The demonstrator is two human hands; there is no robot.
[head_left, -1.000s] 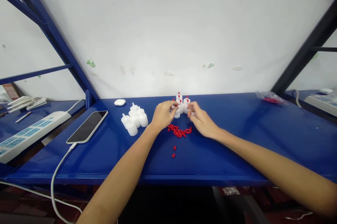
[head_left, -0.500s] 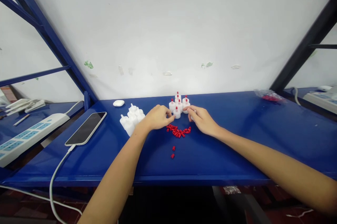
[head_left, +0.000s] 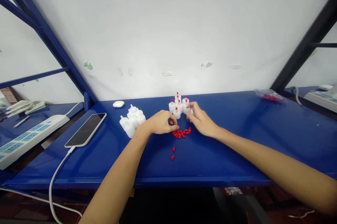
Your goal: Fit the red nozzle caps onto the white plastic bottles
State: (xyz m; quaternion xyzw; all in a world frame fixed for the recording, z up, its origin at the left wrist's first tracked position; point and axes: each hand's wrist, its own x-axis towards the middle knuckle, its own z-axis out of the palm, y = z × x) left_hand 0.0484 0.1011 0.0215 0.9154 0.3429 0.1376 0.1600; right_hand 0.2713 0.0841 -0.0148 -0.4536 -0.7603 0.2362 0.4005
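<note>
Several white bottles with red caps [head_left: 176, 113] stand at the middle of the blue table. In front of them lies a loose pile of small red caps [head_left: 181, 133], with two more red caps [head_left: 173, 149] nearer the edge. My left hand [head_left: 163, 122] reaches over the left side of the pile, thumb and fingertips close together; what they hold, if anything, is hidden. My right hand [head_left: 200, 119] has its thumb and fingers around a small white bottle part beside the capped bottles. White bottles without caps [head_left: 131, 122] stand left of my left hand.
A phone [head_left: 86, 130] with a white cable lies at the left. Behind it is a small white case [head_left: 118, 104]. A plastic bag with red pieces [head_left: 271, 96] lies at the back right. White wall behind.
My left hand has moved down and right from beside the front capped bottle to the red pile. My right hand has shifted slightly, its fingers now more curved.
</note>
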